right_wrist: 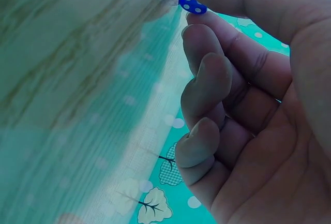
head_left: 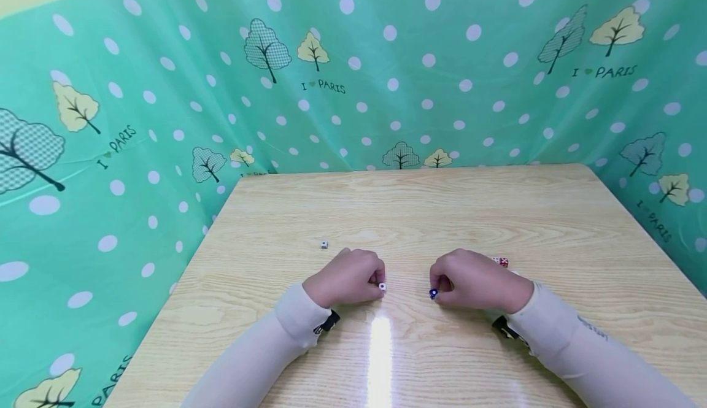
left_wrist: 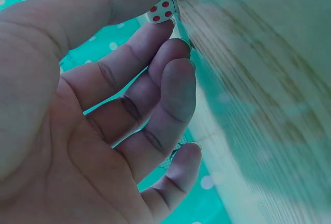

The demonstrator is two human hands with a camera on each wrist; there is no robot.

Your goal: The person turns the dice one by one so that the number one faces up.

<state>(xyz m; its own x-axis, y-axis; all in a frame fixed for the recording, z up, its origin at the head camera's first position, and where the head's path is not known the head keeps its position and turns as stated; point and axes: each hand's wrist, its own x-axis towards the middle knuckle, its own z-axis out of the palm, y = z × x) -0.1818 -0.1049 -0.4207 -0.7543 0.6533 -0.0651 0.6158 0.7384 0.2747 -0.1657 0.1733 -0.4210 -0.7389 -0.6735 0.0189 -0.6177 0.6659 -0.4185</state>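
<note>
My left hand pinches a white die between thumb and index finger, low over the table. In the left wrist view that white die shows red pips on one face. Across a short gap to the right, my right hand pinches a blue die with white pips. The right wrist view shows the blue die partly covered by the thumb. Another white die lies on the table, beyond and left of the left hand. Behind the right hand sits a red die, with something whitish beside it, partly hidden.
The light wood table reaches back to a green dotted curtain printed with trees, which also hangs along both sides. A bright strip of reflected light lies on the tabletop in front of the hands.
</note>
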